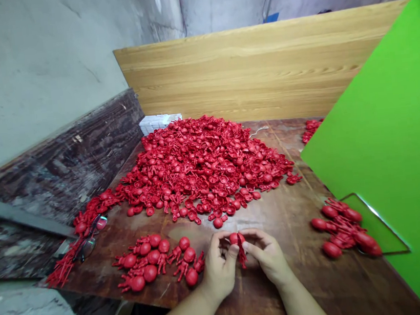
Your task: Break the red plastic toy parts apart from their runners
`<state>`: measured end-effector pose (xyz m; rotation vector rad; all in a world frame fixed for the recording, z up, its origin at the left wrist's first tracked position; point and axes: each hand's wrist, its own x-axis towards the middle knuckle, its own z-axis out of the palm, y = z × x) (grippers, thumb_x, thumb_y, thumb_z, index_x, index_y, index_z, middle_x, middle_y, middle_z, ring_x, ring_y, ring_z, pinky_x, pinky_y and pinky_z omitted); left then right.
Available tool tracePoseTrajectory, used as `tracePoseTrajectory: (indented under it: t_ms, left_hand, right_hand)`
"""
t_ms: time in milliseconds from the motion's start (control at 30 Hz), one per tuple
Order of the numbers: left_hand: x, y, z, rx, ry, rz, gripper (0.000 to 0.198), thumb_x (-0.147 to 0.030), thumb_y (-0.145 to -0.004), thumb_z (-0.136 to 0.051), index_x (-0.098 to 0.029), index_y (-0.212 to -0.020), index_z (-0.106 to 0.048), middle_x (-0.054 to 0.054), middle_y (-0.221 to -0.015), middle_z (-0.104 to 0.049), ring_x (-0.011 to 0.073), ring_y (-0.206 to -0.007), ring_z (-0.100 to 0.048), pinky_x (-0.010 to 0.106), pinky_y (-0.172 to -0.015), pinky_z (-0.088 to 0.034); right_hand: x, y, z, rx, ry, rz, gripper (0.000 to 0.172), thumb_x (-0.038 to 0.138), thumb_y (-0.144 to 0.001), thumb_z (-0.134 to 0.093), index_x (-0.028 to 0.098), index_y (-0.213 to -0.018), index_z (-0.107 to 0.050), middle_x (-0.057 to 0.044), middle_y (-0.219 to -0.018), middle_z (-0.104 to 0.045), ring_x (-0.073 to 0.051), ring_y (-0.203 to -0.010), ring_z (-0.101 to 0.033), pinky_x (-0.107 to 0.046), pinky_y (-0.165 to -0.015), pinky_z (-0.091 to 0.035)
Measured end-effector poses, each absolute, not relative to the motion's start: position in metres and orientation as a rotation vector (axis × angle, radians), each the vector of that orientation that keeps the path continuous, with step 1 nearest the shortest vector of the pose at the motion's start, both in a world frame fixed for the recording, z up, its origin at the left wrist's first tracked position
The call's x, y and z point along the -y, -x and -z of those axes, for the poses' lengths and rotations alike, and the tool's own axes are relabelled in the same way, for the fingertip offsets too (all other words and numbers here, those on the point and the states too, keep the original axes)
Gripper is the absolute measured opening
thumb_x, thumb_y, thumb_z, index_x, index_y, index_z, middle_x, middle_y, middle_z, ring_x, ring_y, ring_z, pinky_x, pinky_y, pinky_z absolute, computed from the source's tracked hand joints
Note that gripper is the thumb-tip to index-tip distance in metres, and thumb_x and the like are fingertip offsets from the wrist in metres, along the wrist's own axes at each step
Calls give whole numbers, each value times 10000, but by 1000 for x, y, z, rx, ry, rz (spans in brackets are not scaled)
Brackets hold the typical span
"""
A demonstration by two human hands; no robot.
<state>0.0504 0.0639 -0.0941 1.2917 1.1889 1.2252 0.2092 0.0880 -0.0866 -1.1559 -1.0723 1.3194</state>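
Between my two hands, low in the middle of the head view, is a small red plastic figure (235, 238) with a round head. A dark gap runs down it, as between two halves. My left hand (218, 267) pinches its left side and my right hand (269, 256) pinches its right side, thumbs facing each other. Some of the figure is hidden by the fingers. Just beyond the hands spreads a large pile of red figure parts (206, 162), many of them hollow halves. To the left lies a group of round-headed red figures (148, 258).
More red figures (343, 229) lie at the right by a metal wire frame (388, 220) and a green panel (387, 127). Glasses (92, 236) rest among red pieces along the left edge. White boxes (159, 122) stand behind the pile, before a wooden board (246, 71).
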Motion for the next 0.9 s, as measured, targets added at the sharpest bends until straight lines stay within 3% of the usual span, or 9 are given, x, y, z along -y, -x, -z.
tracePoseTrajectory:
  t_ms: [267, 900]
  left_hand:
    - [-64, -51, 95, -1163, -1251, -1195, 326, -428, -956, -581, -184, -1167, -534, 87, -1037, -692, 168, -838, -683, 276, -721, -564]
    - [-64, -50, 98, -1186, -1246, -1189, 338, -440, -932, -614, -184, -1145, -555, 72, -974, -685, 152, -776, -661, 264, -695, -541]
  right_hand:
    - [-87, -207, 85, 1015, 1129, -1364, 308, 400, -652, -879, 221, -877, -767, -73, -850, -769, -233, -759, -703, -348, -701, -593]
    - [-87, -207, 90, 1043, 1103, -1391, 288, 380, -708, -849, 221, -929, -757, -62, -882, -764, -216, -769, -689, -343, -725, -572]
